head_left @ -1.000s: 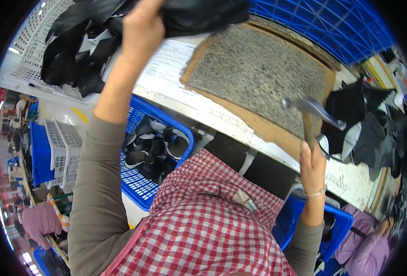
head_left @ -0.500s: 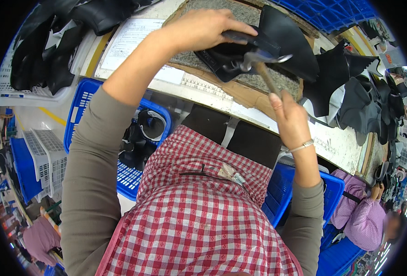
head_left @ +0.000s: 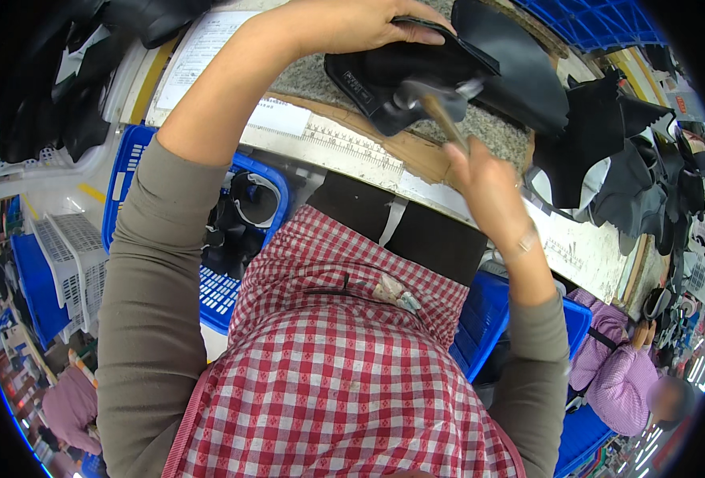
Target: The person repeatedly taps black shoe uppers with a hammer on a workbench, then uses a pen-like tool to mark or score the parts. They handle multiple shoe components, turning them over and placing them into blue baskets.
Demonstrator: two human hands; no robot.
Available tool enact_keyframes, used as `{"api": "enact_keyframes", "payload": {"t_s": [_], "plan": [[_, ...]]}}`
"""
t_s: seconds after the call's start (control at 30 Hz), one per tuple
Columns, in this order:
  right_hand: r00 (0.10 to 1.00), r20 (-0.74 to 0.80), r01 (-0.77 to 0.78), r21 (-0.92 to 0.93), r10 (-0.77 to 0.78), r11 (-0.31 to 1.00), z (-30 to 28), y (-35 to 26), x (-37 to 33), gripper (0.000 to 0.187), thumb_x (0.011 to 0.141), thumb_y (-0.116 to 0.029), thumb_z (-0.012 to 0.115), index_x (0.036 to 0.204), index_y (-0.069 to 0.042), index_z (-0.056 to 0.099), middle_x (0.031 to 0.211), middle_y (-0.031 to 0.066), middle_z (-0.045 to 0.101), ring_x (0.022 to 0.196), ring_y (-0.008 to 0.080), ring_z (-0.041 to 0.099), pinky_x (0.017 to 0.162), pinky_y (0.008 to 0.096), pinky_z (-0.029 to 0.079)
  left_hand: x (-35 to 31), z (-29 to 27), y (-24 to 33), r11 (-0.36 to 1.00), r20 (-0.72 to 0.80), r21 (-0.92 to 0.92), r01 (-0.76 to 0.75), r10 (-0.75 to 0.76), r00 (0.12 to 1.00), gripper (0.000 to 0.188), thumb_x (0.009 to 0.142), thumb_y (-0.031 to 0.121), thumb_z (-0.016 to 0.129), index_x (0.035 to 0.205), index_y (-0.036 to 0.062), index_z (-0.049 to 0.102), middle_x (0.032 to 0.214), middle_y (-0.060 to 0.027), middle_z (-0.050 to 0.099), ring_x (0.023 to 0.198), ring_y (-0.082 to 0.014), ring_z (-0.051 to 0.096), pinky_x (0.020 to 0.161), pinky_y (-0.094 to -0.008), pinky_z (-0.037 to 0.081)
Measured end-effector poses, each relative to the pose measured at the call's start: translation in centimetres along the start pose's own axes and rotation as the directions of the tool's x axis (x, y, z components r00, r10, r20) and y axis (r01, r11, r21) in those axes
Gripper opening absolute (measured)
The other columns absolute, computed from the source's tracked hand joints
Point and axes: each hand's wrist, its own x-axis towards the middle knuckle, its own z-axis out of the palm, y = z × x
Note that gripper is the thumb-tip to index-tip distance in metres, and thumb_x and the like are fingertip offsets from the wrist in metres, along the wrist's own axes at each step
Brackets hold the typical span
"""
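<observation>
My left hand (head_left: 344, 24) presses down on a black shoe upper piece (head_left: 464, 72) that lies on a speckled stone slab (head_left: 312, 76) on the workbench. In my right hand (head_left: 480, 179) is a hammer (head_left: 428, 99), gripped by its wooden handle. Its metal head rests on or just above the black piece, blurred by motion. Part of the piece curls up to the right of the hammer.
More black upper pieces (head_left: 623, 167) are heaped on the right of the bench, and others fill a white tray (head_left: 49, 111) at left. A blue crate (head_left: 233, 215) with black parts stands below the bench. Another blue crate (head_left: 492, 319) is at my right. A person in purple (head_left: 623, 374) sits at right.
My left hand brought the black piece from the far left pile onto the slab. My right hand swung the hammer over and down onto it.
</observation>
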Motion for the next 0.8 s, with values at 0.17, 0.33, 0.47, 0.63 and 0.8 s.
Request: {"api": "enact_keyframes", "payload": {"t_s": [0.17, 0.33, 0.47, 0.63, 0.8], "plan": [[0.99, -0.113, -0.088, -0.031, 0.084, 0.996, -0.6, -1.3, 0.3, 0.042, 0.106, -0.039, 0.056, 0.103, 0.003, 0.06, 0.064, 0.0231, 0.064, 0.063, 0.0431, 0.067, 0.057, 0.05, 0.053, 0.2, -0.1, -0.1, 0.997, 0.048, 0.044, 0.061, -0.063, 0.997, 0.036, 0.101, 0.044, 0.061, 0.127, 0.0238, 0.073, 0.101, -0.0216, 0.074, 0.093, -0.0443, 0.069, 0.082, -0.0494, 0.054], [1.0, -0.023, -0.017, -0.045, 0.016, 0.999, -0.6, -2.5, 0.3, 0.042, 0.107, -0.04, 0.055, 0.106, 0.002, 0.061, 0.063, 0.0222, 0.063, 0.063, 0.0425, 0.068, 0.057, 0.0488, 0.055, 0.3, 0.1, 0.2, 0.995, -0.075, 0.008, -0.096, 0.096, 0.993, 0.035, 0.101, 0.045, 0.061, 0.127, 0.0254, 0.073, 0.097, -0.0224, 0.074, 0.088, -0.0454, 0.069, 0.078, -0.0502, 0.054], [0.986, -0.118, -0.126, -0.039, 0.121, 0.991, -0.5, -1.0, -0.3, 0.045, 0.107, -0.04, 0.054, 0.106, 0.004, 0.062, 0.064, 0.0225, 0.065, 0.062, 0.0418, 0.068, 0.054, 0.0486, 0.054, 0.2, 0.2, -0.5, 0.995, 0.017, 0.053, 0.09, -0.091, 0.996, 0.035, 0.099, 0.041, 0.065, 0.129, 0.0252, 0.072, 0.102, -0.0225, 0.073, 0.092, -0.0447, 0.068, 0.082, -0.0497, 0.054], [0.989, -0.141, -0.047, -0.069, 0.037, 0.997, 2.7, 1.6, -0.7, 0.049, 0.106, -0.043, 0.054, 0.109, 0.005, 0.063, 0.066, 0.0243, 0.066, 0.063, 0.0437, 0.068, 0.056, 0.0502, 0.054, -3.0, 4.5, -0.9, 0.992, -0.466, -0.014, 0.124, -0.116, 0.877, 0.043, 0.092, 0.017, 0.069, 0.134, 0.0194, 0.065, 0.112, -0.0217, 0.071, 0.102, -0.0434, 0.068, 0.089, -0.0479, 0.055], [0.977, -0.1, -0.175, 0.139, 0.19, 0.975, 4.9, 1.2, -1.9, 0.051, 0.107, -0.043, 0.052, 0.106, 0.006, 0.062, 0.078, 0.0302, 0.067, 0.078, 0.046, 0.07, 0.067, 0.0506, 0.054, -6.7, 11.0, 1.2, 0.855, -0.557, -0.443, 0.27, -0.499, 0.664, 0.06, 0.086, 0.017, 0.075, 0.139, 0.0033, 0.051, 0.119, -0.0253, 0.069, 0.106, -0.048, 0.068, 0.094, -0.0513, 0.054]]}}
